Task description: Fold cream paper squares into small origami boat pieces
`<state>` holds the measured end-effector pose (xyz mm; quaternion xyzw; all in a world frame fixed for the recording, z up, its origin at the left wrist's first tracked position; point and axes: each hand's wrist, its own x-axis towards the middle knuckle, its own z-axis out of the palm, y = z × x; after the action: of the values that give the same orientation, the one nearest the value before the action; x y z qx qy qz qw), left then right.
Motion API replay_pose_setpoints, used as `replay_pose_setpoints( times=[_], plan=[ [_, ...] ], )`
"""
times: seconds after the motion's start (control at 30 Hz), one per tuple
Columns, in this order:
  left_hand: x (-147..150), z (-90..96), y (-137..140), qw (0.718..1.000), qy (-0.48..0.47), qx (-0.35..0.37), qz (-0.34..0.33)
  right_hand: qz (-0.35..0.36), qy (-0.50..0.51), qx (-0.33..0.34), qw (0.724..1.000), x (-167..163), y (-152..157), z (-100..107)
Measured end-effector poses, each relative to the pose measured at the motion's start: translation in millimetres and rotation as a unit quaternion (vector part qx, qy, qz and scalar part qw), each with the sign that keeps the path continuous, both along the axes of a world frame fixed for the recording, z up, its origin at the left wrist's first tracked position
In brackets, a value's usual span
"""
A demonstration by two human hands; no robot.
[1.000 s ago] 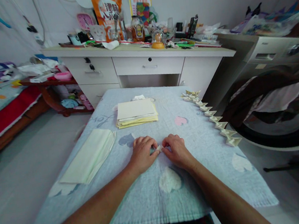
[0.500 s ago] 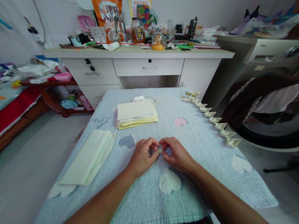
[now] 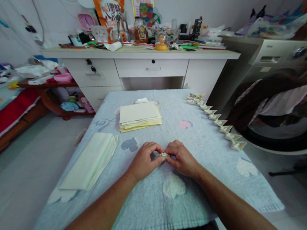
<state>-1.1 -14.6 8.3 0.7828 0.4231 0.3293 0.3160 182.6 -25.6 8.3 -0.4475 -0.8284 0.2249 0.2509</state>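
Note:
Over the middle of the cloth-covered table point(image 3: 142, 206), a small piece of folded paper point(image 3: 164, 154) is pinched between my two hands. My left hand point(image 3: 145, 161) grips its left side between thumb and fingertips. On the other side my right hand point(image 3: 181, 158) is closed on it, the fingers curled and partly covering the paper. Along the table's right edge runs a row of several folded paper pieces point(image 3: 221, 123) with pointed tips. A stack of cream and yellow paper sheets point(image 3: 139, 112) lies beyond my hands. Pale green folded paper sheets point(image 3: 89, 162) rest to the left.
A white desk point(image 3: 153, 64) crowded with jars, a snack bag and small items stands past the table. At right is a washing machine point(image 3: 277, 55) with clothes hanging from its open door. A bed point(image 3: 4, 107) is at left.
My right-hand fingers have curled in closer around the small folded paper, and it looks flatter between the fingertips. Both hands stay in nearly the same place. The view shifts slightly.

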Motion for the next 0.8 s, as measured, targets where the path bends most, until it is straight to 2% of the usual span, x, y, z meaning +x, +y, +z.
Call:
replay_pose_setpoints(
  times=[0.17,0.4,0.8],
  plan=[
    [-0.9,0.1,0.6,0.999,-0.034,-0.039,0.017,-0.015,0.006,-0.013,1.0,0.0,-1.3,2.4],
    [-4.7,-3.6,4.0,0.991,-0.091,-0.096,0.02,-0.002,0.082,-0.011,0.997,3.4,-1.9,5.9],
    [-2.8,0.8,1.5,0.994,-0.073,-0.071,0.029,0.001,0.157,-0.01,0.988,1.8,-0.1,1.8]
  ],
)
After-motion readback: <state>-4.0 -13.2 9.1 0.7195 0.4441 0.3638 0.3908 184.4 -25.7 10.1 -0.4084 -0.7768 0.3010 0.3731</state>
